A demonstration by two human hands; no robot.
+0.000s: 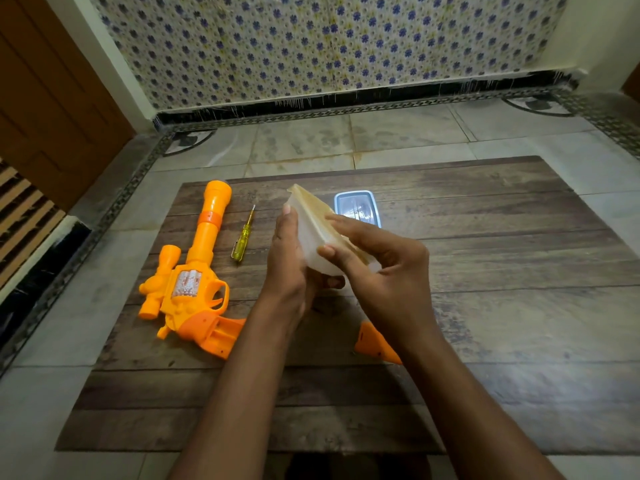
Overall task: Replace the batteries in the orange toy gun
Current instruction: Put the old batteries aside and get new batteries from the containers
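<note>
Head view: toy gun lies barrel pointing away; both hands grip a whitish, seemingly plastic box

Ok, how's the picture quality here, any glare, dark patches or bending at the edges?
Head view: strong glare whitens the small tray and the table beside it; corners and the near edge fall dark; the wide lens bends the wall and floor lines outward; the white box held by the left hand and right hand looks washed out; the toy gun and screwdriver stay fairly sharp.
</note>
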